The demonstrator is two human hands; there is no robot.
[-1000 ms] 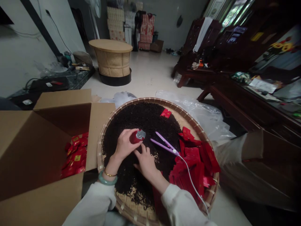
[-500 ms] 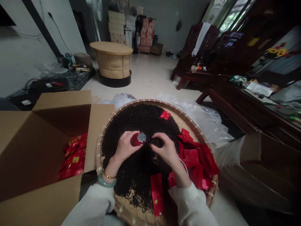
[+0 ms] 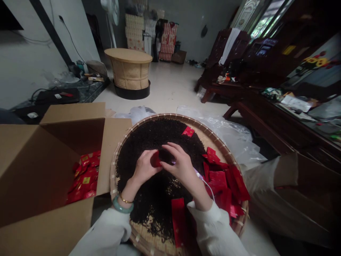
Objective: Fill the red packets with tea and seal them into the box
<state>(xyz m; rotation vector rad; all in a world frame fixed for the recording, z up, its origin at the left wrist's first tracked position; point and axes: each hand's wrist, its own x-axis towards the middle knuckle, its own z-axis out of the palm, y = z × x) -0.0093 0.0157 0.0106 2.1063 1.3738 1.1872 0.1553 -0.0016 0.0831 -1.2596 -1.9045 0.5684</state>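
Note:
My left hand [image 3: 146, 165] is closed round a small red foil packet [image 3: 156, 159], held upright over the tea leaves; its top is now mostly hidden. My right hand [image 3: 179, 161] is curled right beside it, thumb tip at the packet's edge. A slim purple tool [image 3: 198, 174] with a white cord shows on both sides of my right palm, mostly hidden by the hand. Dark loose tea leaves [image 3: 149, 135] cover much of a round bamboo tray [image 3: 121, 144]. A flat red pouch [image 3: 178, 222] lies at the tray's near side, and a heap of red pouches [image 3: 220, 179] at its right.
An open cardboard box [image 3: 117, 153] at the left holds several filled red packets [image 3: 86, 176]. One red packet [image 3: 188, 131] lies on the far tea leaves. Clear plastic sheeting [image 3: 231, 133] spreads behind the tray. A dark wooden table [image 3: 255, 113] stands at the right.
My right hand has moved left and up to the packet, and its fingers now cover the silvery top seen before. The purple tool has come into sight. My left hand stays nearly in place.

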